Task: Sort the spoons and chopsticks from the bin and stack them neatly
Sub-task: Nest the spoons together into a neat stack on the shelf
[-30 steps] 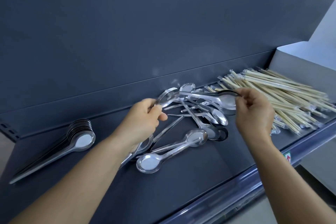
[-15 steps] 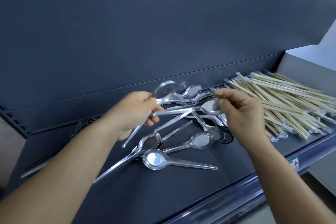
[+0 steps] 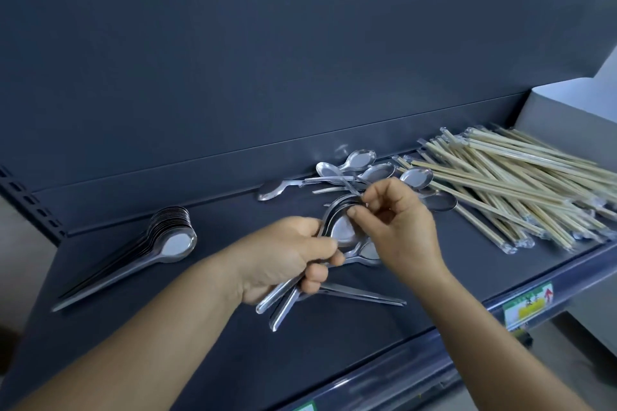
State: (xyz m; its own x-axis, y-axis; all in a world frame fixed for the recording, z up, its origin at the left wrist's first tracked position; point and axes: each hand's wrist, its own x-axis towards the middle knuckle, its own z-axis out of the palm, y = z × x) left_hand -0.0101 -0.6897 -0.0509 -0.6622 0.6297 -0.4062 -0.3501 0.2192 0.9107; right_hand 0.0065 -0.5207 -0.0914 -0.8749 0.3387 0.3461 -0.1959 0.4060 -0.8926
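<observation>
Gripping a small nested bundle of spoons [image 3: 337, 230] by the handles, the left hand [image 3: 287, 257] held it just above the shelf [image 3: 150, 337] near the front edge, while the right hand [image 3: 397, 227] pinched the rim of the topmost bowl between thumb and fingertips. The step in hand looked like seating one more spoon into that bundle; the next move would call for squaring the bowls and handles, then carrying the bundle to the stacked spoons [image 3: 167, 237] lying toward the shelf's left end. A couple of loose handles [image 3: 360, 295] lay under the hands. Farther back, the unsorted spoons [image 3: 354, 170] lay scattered along the back edge, some overlapping. Beside them, toward the right end, the wrapped chopsticks [image 3: 517, 190] lay in a rough fan, not yet squared. No bin showed plainly; a pale box-like corner [image 3: 567, 110] at the far right could not be identified
</observation>
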